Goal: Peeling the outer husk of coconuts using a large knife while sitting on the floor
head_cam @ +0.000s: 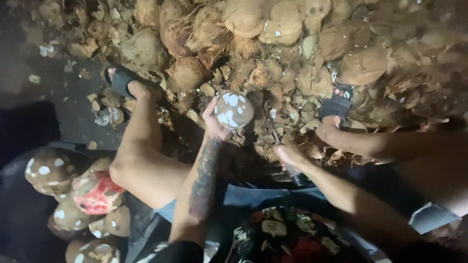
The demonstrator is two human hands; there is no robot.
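Head view shows the left hand point(214, 124) clamped under a round coconut point(234, 110); the right hand point(288, 157), fingers wrapped on a knife point(274, 138), sits just right of it

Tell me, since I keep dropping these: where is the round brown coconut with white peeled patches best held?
Cup the round brown coconut with white peeled patches from below and its left side, as the left hand does. It is a ball without a handle, so fingers spread around its curve likely make the surest grip.
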